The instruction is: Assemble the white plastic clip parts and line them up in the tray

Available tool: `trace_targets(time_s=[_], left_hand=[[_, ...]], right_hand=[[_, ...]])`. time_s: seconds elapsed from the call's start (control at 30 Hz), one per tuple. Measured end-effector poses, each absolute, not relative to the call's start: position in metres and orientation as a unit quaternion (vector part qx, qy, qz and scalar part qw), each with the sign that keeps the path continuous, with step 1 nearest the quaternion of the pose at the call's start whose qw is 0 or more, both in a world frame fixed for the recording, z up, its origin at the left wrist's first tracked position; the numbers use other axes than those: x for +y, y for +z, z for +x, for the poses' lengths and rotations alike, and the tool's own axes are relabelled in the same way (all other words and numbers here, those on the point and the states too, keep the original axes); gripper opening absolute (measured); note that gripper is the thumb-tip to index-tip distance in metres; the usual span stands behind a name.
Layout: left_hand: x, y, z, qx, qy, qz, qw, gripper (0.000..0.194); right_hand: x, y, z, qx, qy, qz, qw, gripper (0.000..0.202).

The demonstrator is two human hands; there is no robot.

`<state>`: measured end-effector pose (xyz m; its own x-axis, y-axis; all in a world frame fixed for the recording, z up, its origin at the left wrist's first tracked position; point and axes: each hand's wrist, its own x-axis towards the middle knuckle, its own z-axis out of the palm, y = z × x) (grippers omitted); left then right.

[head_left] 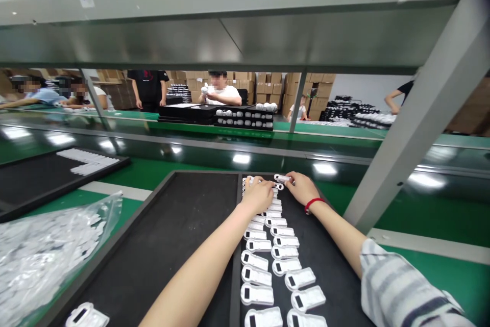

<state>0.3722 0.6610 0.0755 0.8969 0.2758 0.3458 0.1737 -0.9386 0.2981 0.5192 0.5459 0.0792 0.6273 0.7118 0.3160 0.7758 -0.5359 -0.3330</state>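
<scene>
My right hand [304, 189], with a red cord at the wrist, pinches a small white plastic casing [282, 178] near the far end of a black tray [202, 204]. My left hand [258, 195] lies over the far end of two rows of similar casings, fingers bent and spread. Its thumb touches the end of another casing [279, 186] just below the right hand's one. Part of the rows is hidden under the left hand. Nearer casings [257, 294] each have a rounded end and a dark rectangular window.
One loose casing [87, 315] lies at the tray's near left. A clear plastic bag [57, 245] of white parts is on the left, below another black tray [34, 174]. A slanted metal post [413, 112] stands right, under an overhead shelf [229, 36]. Several people work across the line.
</scene>
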Motion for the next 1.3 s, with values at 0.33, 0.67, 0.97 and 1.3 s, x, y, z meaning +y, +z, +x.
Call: trace_targets(time_s=[0.33,0.67,0.97,1.3], left_hand=[[0.659,0.077,0.371,0.150,0.214,0.960,0.100,0.042],[0.660,0.074,0.373,0.150,0.230,0.958,0.082,0.033],[0.661,0.074,0.373,0.148,0.229,0.959,0.082,0.034],[0.659,0.078,0.371,0.159,0.244,0.952,0.090,0.039]], right_hand=[[0.544,0.071,0.516,-0.449,-0.091,-0.860,0.227,0.023],[0.550,0.067,0.516,-0.473,-0.098,-0.848,0.219,0.022],[0.554,0.066,0.514,-0.507,-0.071,-0.827,0.231,0.020],[0.549,0.073,0.517,-0.451,-0.032,-0.839,0.302,0.023]])
